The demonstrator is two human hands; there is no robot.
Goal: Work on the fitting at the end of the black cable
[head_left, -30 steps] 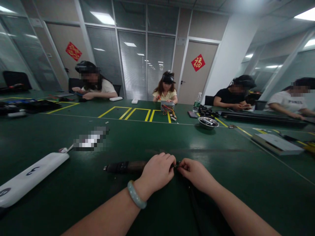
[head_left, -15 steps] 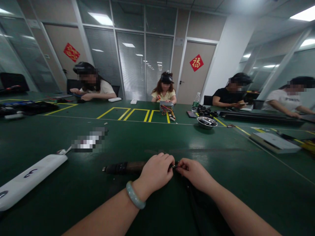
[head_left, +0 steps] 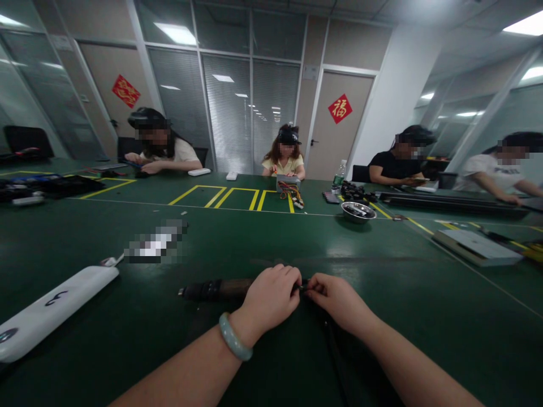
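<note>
A dark cylindrical tool that looks like an electric screwdriver (head_left: 231,288) lies sideways on the green table. Its black nose with a small metal tip points left, and its body is brownish. My left hand (head_left: 274,297) is closed around its right end, covering that part. Close beside it, my right hand (head_left: 333,297) pinches a small dark piece at that end, perhaps a plug; the fingers hide most of it. A dark cord or strip (head_left: 335,350) runs from below my right hand towards the table's near edge.
At the left lie a white power bank-like case (head_left: 63,308) and a blurred-out device. A metal bowl (head_left: 358,212) of small dark parts stands farther back. A flat grey box (head_left: 477,247) lies right. Several people sit around the far side, near a wired metal box (head_left: 288,182).
Both hands keep nearly the same grip and place at the tool's right end. The whole view has shifted very slightly.
</note>
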